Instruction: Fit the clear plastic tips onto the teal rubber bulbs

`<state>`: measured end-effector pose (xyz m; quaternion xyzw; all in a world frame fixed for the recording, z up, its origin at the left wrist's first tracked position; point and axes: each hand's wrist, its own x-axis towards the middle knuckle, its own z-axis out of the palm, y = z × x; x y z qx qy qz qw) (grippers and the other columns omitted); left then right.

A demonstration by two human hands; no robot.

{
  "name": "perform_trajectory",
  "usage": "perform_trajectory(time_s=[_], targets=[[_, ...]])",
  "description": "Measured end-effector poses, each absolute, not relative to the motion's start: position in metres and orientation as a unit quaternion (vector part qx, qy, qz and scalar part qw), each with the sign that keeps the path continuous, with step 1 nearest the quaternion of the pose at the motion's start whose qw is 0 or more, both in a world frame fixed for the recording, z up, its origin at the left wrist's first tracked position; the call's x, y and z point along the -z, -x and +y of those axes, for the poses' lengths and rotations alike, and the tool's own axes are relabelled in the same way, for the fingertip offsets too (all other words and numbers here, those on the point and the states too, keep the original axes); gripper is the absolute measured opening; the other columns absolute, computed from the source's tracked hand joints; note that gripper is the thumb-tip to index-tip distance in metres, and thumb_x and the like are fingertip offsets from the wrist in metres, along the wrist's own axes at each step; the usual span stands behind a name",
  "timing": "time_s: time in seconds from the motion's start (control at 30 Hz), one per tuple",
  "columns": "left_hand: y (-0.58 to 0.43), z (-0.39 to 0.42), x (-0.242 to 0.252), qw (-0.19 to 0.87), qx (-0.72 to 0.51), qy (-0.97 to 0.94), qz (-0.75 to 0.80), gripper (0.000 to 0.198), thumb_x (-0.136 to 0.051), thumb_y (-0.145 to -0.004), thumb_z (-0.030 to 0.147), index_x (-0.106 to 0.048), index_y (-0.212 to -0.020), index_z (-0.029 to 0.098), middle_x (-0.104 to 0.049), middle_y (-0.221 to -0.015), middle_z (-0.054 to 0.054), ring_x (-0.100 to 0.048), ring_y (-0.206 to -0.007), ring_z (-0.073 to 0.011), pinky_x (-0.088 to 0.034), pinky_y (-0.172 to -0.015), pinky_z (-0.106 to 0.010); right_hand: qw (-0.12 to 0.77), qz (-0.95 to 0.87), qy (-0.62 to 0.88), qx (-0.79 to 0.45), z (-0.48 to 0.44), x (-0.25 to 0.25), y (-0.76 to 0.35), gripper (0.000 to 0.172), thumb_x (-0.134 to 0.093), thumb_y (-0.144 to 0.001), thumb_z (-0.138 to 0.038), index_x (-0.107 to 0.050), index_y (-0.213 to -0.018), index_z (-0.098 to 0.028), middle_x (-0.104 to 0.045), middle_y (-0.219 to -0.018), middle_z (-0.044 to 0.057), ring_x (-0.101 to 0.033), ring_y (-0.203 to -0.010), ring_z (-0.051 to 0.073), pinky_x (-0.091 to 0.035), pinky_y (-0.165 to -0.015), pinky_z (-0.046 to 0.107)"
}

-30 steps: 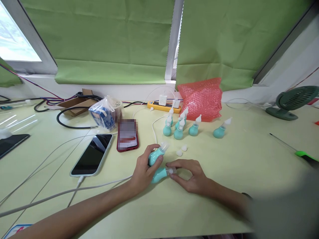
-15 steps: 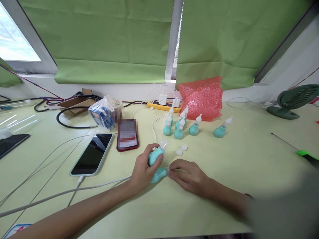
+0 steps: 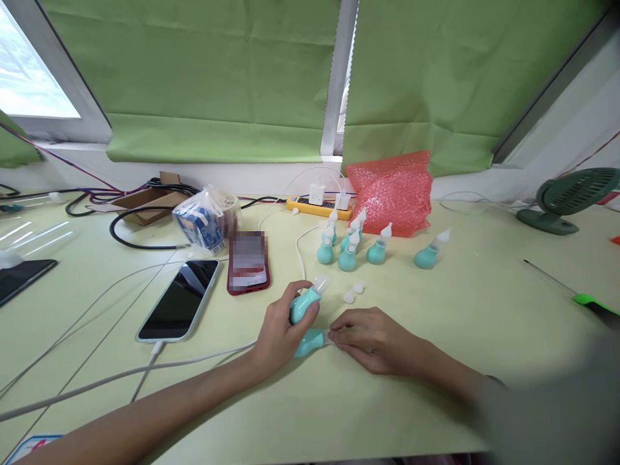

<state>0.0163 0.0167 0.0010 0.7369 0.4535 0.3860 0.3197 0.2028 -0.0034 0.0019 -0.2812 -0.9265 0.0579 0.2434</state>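
My left hand (image 3: 278,329) is wrapped round a teal nasal aspirator (image 3: 301,307), whose clear open neck tilts up to the right. Beneath that hand, a second teal nasal aspirator (image 3: 309,343) lies sideways on the table, its clear end toward the right. The fingertips of my right hand (image 3: 371,341) are pinched together at that clear end; exactly what they grip there is hidden. Two small white caps (image 3: 353,293) rest just beyond my right hand. Farther back stand several assembled teal aspirators (image 3: 347,258) with white pointed tips, one (image 3: 426,256) apart to the right.
To the left lie a white-cased phone (image 3: 179,302) on a cable and a red-cased phone (image 3: 248,261). A yellow power strip (image 3: 310,206), a red bubble-wrap bag (image 3: 391,194) and a plastic-wrapped bundle (image 3: 206,219) line the back. A green fan (image 3: 557,200) and a screwdriver (image 3: 588,299) are at right.
Both hands and the two aspirators they hold have shifted very slightly to the right. The grips look the same.
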Motion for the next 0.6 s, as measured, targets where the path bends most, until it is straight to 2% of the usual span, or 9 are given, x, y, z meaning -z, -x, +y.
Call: perform_trajectory(time_s=[0.17, 0.4, 0.5, 0.6], targets=[[-0.017, 0.017, 0.001, 0.303, -0.377, -0.750, 0.451, 0.022, -0.041, -0.081, 0.033, -0.043, -0.099, 0.021, -0.047, -0.064, 0.004, -0.040, -0.052, -0.0083, -0.032, -0.051, -0.018, 0.175, -0.945, 0.276, 0.017, -0.006, -0.010, -0.203, 0.017, -0.041, -0.080, -0.010, -0.057, -0.082, -0.016, -0.059, -0.079, 0.005, -0.053, -0.071, 0.011, -0.038, -0.055, 0.021], [-0.016, 0.015, 0.001, 0.275, -0.369, -0.771, 0.440, 0.022, -0.042, -0.080, 0.031, -0.044, -0.099, 0.021, -0.056, -0.081, 0.001, -0.049, -0.064, -0.0106, -0.036, -0.060, -0.020, -0.056, -0.967, 0.235, 0.085, 0.006, -0.046, -0.181, 0.019, -0.043, -0.072, -0.001, -0.052, -0.060, -0.014, -0.053, -0.059, 0.002, -0.046, -0.054, 0.011, -0.023, -0.043, 0.025], [-0.015, 0.017, 0.001, 0.276, -0.366, -0.783, 0.421, 0.021, -0.044, -0.079, 0.030, -0.045, -0.098, 0.021, -0.057, -0.084, 0.001, -0.050, -0.069, -0.0112, -0.037, -0.062, -0.020, -0.096, -0.968, 0.203, 0.109, 0.010, -0.054, -0.174, 0.019, -0.043, -0.067, 0.002, -0.051, -0.060, -0.014, -0.053, -0.058, 0.002, -0.043, -0.049, 0.011, -0.018, -0.041, 0.026], [-0.015, 0.018, 0.001, 0.274, -0.372, -0.782, 0.418, 0.021, -0.044, -0.079, 0.029, -0.046, -0.098, 0.020, -0.057, -0.086, 0.000, -0.051, -0.071, -0.0113, -0.037, -0.064, -0.019, -0.103, -0.964, 0.181, 0.163, 0.008, -0.051, -0.173, 0.022, -0.040, -0.067, 0.006, -0.051, -0.065, -0.013, -0.052, -0.059, 0.004, -0.044, -0.052, 0.012, -0.017, -0.041, 0.026]])
